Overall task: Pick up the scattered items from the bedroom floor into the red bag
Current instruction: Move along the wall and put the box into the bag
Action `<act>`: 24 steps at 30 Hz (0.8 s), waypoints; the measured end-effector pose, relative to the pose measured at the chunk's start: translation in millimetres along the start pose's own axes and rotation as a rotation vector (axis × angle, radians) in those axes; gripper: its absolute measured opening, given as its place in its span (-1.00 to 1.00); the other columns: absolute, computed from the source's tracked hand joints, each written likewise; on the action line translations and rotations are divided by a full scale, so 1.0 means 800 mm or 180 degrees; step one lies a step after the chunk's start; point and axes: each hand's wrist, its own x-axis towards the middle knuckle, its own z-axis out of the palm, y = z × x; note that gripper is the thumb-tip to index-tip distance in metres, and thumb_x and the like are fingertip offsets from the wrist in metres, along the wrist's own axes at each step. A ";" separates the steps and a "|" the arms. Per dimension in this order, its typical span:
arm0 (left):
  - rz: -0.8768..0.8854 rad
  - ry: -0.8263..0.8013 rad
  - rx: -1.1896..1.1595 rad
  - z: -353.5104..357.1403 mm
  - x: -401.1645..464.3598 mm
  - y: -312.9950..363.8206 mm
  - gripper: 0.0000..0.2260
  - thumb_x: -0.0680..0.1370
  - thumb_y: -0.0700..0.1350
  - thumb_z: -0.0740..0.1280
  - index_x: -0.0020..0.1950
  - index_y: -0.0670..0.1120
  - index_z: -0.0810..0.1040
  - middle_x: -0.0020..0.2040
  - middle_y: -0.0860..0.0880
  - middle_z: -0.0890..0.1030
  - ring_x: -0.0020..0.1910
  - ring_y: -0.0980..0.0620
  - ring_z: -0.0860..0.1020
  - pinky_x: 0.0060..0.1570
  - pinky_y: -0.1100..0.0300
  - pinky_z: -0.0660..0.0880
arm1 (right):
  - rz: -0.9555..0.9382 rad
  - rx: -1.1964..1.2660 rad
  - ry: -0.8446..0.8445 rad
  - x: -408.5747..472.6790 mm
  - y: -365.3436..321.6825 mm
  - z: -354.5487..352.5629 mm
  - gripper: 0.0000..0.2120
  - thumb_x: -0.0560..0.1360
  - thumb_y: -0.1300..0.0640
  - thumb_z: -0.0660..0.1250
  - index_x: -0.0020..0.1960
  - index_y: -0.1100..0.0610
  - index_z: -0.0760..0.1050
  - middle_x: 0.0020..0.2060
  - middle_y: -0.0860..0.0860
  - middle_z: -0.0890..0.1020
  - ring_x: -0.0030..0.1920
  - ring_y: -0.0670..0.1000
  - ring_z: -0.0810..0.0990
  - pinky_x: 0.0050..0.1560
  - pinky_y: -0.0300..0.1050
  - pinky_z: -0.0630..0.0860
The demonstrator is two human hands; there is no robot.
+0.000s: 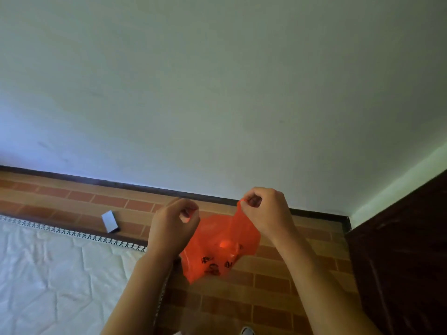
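Red plastic bag point(221, 247) hangs above the brick-pattern floor point(271, 284), between both hands. Left hand point(173, 228) and right hand point(266, 211) each pinch an upper edge. Its black print is too blurred to read. A small grey box point(110, 221) lies near the white quilted mattress point(48, 274); a dark wooden door point(406, 250) stands at the right.

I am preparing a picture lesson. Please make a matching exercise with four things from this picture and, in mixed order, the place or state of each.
Things:
1. thin red plastic bag
2. small white rectangular box
3. white quilted mattress
4. dark wooden door

Places or states:
A. at the right edge
B. lying alone on the brick-pattern floor
C. pinched by left hand and right hand
D. at lower left, patterned border

Pairs: 1-C, 2-B, 3-D, 4-A
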 end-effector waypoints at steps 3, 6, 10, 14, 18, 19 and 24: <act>-0.0121 -0.0016 0.0129 0.009 0.024 -0.003 -0.94 0.43 -0.07 0.41 -0.14 0.06 0.65 -0.21 0.16 0.63 -0.18 0.16 0.61 -0.13 0.02 0.59 | 0.0011 0.0113 0.0015 0.039 0.016 0.003 -0.90 0.47 0.15 0.50 -0.20 0.00 0.67 -0.36 -0.18 0.63 -0.30 -0.20 0.60 -0.27 -0.35 0.48; -0.0172 0.0004 0.0214 0.018 0.058 -0.014 -0.95 0.44 -0.07 0.41 -0.13 0.06 0.65 -0.21 0.16 0.63 -0.18 0.14 0.60 -0.11 -0.01 0.58 | -0.0024 0.0156 -0.0044 0.080 0.024 0.013 -0.94 0.48 0.15 0.50 -0.17 0.03 0.68 -0.31 -0.17 0.66 -0.26 -0.20 0.62 -0.23 -0.34 0.51; -0.0214 -0.0070 0.0234 0.042 0.116 -0.036 -0.94 0.45 -0.07 0.41 -0.12 0.07 0.66 -0.21 0.17 0.63 -0.17 0.16 0.60 -0.12 0.03 0.58 | 0.0009 0.0153 -0.0076 0.141 0.033 0.024 -0.96 0.49 0.14 0.50 -0.14 0.05 0.69 -0.28 -0.16 0.67 -0.25 -0.19 0.62 -0.21 -0.29 0.56; -0.0168 -0.0150 0.0162 0.068 0.194 -0.060 -0.88 0.48 -0.18 0.48 -0.12 0.05 0.66 -0.21 0.16 0.62 -0.17 0.18 0.60 -0.17 0.08 0.58 | 0.0114 0.0154 0.0018 0.213 0.037 0.025 -0.94 0.48 0.14 0.51 -0.16 0.03 0.69 -0.31 -0.18 0.66 -0.24 -0.19 0.64 -0.21 -0.26 0.62; -0.0210 -0.0212 0.0077 0.078 0.260 -0.072 -0.83 0.49 -0.20 0.49 -0.13 0.08 0.64 -0.22 0.19 0.60 -0.14 0.21 0.59 -0.17 0.38 0.47 | 0.0162 0.0022 -0.0109 0.273 0.028 0.025 -0.92 0.49 0.13 0.51 -0.17 0.00 0.67 -0.32 -0.18 0.65 -0.21 -0.21 0.63 -0.23 -0.27 0.61; -0.0225 -0.0212 0.0044 0.080 0.280 -0.082 -0.82 0.48 -0.20 0.49 -0.13 0.09 0.64 -0.22 0.19 0.59 -0.14 0.21 0.59 -0.18 0.41 0.45 | 0.0162 0.0011 -0.0140 0.294 0.026 0.032 -0.92 0.49 0.13 0.51 -0.17 0.00 0.67 -0.33 -0.18 0.65 -0.21 -0.21 0.63 -0.23 -0.28 0.61; -0.0350 -0.0275 -0.0068 0.089 0.364 -0.137 -0.82 0.48 -0.22 0.48 -0.14 0.08 0.64 -0.23 0.17 0.59 -0.17 0.15 0.59 -0.18 0.18 0.55 | 0.0138 0.0039 -0.0166 0.379 0.004 0.072 -0.90 0.47 0.16 0.52 -0.20 0.00 0.67 -0.36 -0.16 0.65 -0.26 -0.17 0.63 -0.26 -0.27 0.59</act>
